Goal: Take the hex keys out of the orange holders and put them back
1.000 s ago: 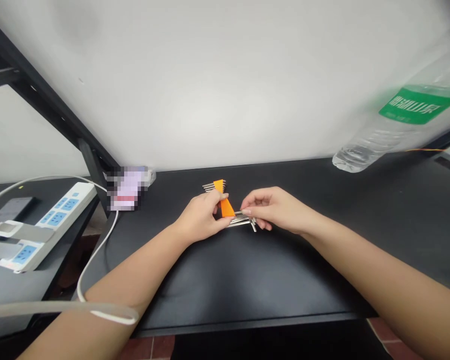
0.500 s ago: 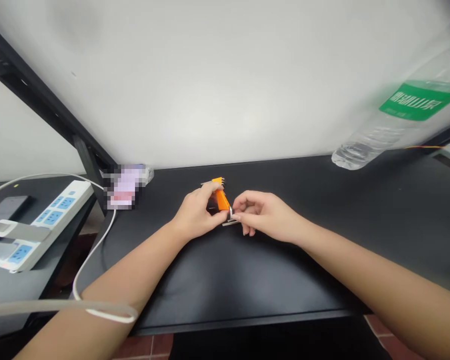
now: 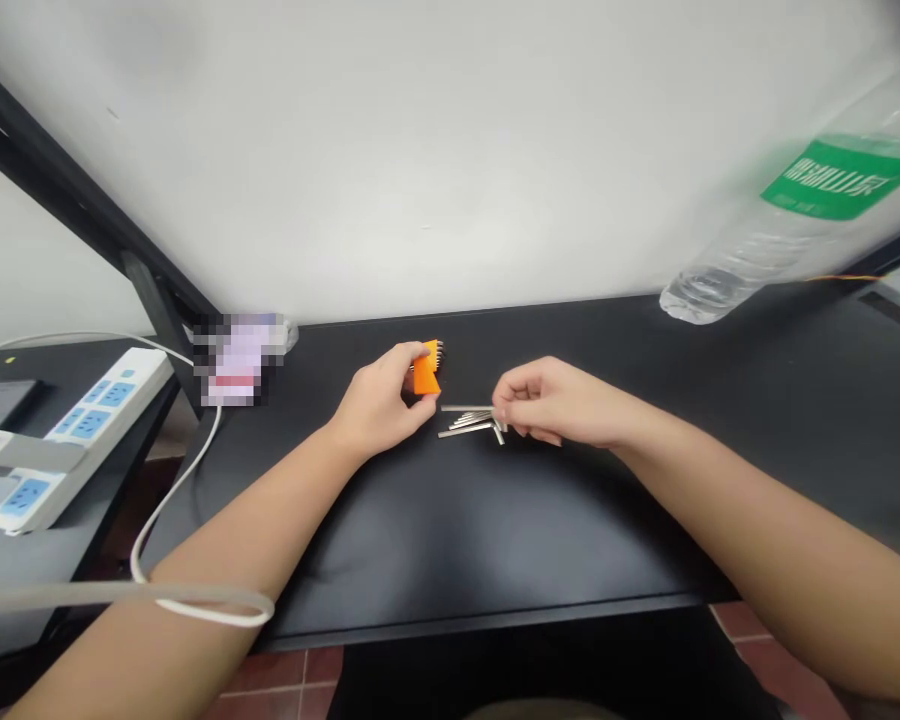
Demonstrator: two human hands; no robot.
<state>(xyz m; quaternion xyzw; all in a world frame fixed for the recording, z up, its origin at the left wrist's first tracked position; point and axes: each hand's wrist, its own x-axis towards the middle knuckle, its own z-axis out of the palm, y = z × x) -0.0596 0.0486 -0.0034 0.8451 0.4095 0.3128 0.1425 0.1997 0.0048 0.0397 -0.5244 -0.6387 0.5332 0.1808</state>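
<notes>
My left hand is closed around an orange hex key holder, with the thumb below and the fingers above. Short dark ends of several keys stick out of its far right side. To the right, my right hand pinches a silver hex key between thumb and forefinger; its long arm points left toward the holder. Beneath that key several loose L-shaped hex keys lie together on the black table. The bent end of the pinched key is hidden by my fingertips.
A large clear bottle with a green label stands at the back right. At the left are a white power strip, a blurred-out phone-like object and a white cable crossing near my left forearm. A white wall rises behind.
My right hand has moved right, away from the holder, and now pinches a hex key over the loose ones. My left hand has turned the holder slightly; the whole view has shifted a little.
</notes>
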